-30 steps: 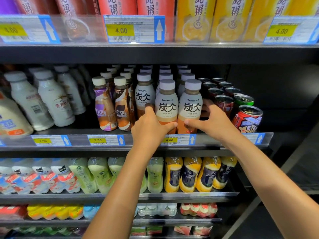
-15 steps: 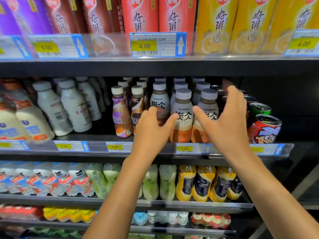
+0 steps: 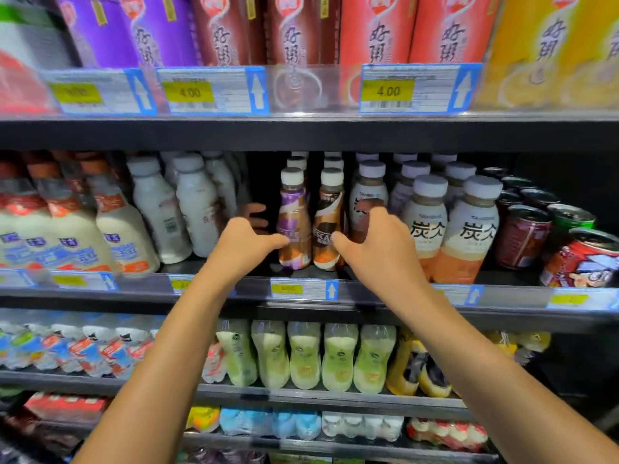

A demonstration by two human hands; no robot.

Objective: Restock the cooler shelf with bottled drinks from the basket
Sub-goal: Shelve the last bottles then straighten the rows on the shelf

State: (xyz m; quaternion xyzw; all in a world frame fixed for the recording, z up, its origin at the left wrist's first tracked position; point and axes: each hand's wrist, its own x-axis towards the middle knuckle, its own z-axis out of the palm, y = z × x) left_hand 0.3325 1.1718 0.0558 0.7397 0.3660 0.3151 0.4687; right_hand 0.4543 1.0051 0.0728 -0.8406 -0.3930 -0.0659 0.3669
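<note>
Two small coffee bottles stand side by side at the front of the middle shelf, one with a purple label and one with a brown label. My left hand is just left of the purple bottle, thumb at its front and fingers reaching into the gap beside it. My right hand is just right of the brown bottle, with the thumb at its lower side and the fingers in front of a grey-capped milk tea bottle. Both hands flank the pair, and neither clearly grips. The basket is out of view.
More grey-capped milk tea bottles stand to the right, then cans. White milk bottles fill the left. A dark gap lies between them and the coffee bottles. Porridge cans line the shelf above; green bottles line the one below.
Both hands have let go of the milk tea bottles and moved left to either side of the two coffee bottles. The camera has moved closer and turned left.
</note>
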